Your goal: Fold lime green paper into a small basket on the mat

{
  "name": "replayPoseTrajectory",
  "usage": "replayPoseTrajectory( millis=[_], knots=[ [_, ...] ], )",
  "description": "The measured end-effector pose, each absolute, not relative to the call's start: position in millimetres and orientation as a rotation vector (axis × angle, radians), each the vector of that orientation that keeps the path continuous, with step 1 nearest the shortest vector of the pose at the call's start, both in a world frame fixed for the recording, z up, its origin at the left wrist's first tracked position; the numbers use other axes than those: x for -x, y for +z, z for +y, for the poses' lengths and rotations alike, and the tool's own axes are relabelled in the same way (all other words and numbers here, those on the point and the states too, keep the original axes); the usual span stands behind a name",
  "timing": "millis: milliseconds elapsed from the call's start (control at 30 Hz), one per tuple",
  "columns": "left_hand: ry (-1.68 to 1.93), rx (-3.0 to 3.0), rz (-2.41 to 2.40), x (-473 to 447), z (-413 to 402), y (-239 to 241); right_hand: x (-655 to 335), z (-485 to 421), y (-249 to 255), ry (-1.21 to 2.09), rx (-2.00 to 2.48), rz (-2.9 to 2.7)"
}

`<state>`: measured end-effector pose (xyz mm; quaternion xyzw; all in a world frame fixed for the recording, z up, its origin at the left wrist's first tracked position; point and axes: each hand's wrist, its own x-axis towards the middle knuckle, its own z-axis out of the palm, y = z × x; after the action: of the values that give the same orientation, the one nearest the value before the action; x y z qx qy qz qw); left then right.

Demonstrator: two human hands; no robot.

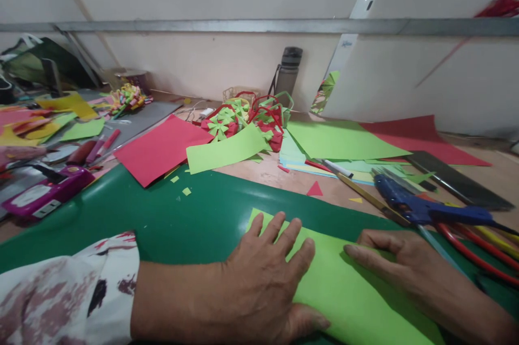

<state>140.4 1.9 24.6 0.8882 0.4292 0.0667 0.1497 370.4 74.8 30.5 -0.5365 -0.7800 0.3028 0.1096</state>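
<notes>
A light green sheet of paper (344,280) lies on the dark green mat in front of me, its near end cut off by the frame's bottom edge. My left hand (263,280) rests flat on its left part, fingers spread. At the sheet's right edge, my right hand (405,264) pinches the paper, thumb on top and the other fingers curled, partly hidden. Just beyond the mat, a curved light green strip (227,148) lies beside a red sheet (162,149).
A blue glue gun (421,204), red-handled scissors (474,250) and a black phone-like slab (458,180) lie at right. More green paper (344,139) and small red-green paper baskets (263,123) stand behind, near a grey bottle (287,74). A purple device (48,193) sits left.
</notes>
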Motion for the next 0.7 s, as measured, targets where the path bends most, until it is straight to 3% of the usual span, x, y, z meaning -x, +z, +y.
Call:
replayPoseTrajectory(
  millis=[700],
  knots=[
    [0.207,-2.457,1.214,-139.0,6.3,20.3,-370.9,75.2,29.1,0.928,1.704,-2.298]
  ],
)
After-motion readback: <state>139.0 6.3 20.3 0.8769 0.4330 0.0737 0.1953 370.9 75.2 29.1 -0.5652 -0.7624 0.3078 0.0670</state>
